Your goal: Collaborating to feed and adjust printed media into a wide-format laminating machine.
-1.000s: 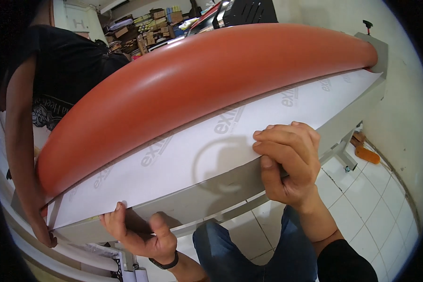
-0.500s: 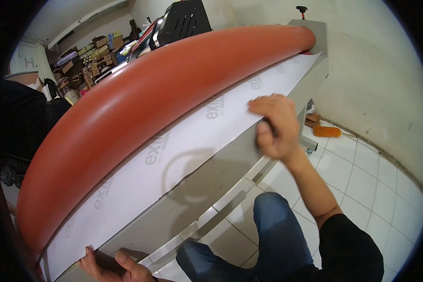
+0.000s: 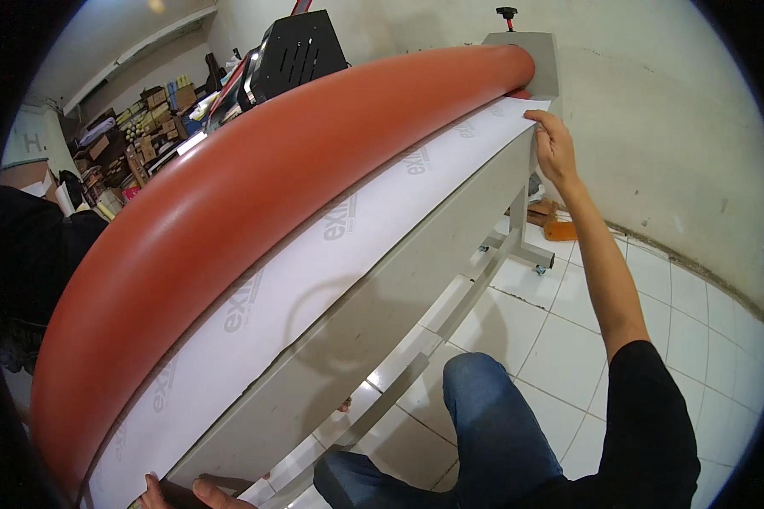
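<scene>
A long white sheet (image 3: 310,254) with grey repeated print, like the backing paper of a film roll, lies on the grey bed under a big orange-red roller (image 3: 263,153). My right hand (image 3: 553,148), arm stretched out, has its fingers curled over the sheet's far right corner; the thumb is mostly hidden. At the bottom left, my left hand (image 3: 185,499) has its fingertips on the sheet's near left edge. Its thumb is in front of the bed's side, and the lower frame edge cuts off the rest of the hand.
Below the bed runs a grey stand (image 3: 475,310) with castors over a white tiled floor (image 3: 552,339). A black vented box (image 3: 297,55) and a black knob (image 3: 507,15) rise behind the roller. Dark clothing of another person (image 3: 38,254) shows at left. Stacked boxes (image 3: 144,127) line the back.
My right hand has moved from above the sheet's middle-right edge out to its far right corner and closed on it. My left hand stays at the left edge. The view has shifted slightly.
</scene>
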The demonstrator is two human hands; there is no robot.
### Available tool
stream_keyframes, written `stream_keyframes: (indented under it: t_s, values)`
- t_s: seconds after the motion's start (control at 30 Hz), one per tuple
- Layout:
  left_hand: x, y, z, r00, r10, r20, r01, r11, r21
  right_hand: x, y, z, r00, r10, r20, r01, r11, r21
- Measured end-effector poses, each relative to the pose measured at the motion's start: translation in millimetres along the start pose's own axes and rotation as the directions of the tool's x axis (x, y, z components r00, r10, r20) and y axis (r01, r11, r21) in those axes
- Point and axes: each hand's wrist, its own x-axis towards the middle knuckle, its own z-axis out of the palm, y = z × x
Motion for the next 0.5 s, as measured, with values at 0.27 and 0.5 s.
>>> stream_keyframes:
  t_s: [0.27,0.5]
  values:
    - [-5,-2,-3,1.000,0.014,0.027,-0.016,0.997,0.071,19,87,3,0.962,0.212,0.169,-0.226,0.972,0.064]
    - [-19,-15,-2,0.979,0.006,0.201,-0.014,0.999,0.038,-5,94,-3,0.997,0.000,0.075,-0.007,0.995,0.098]
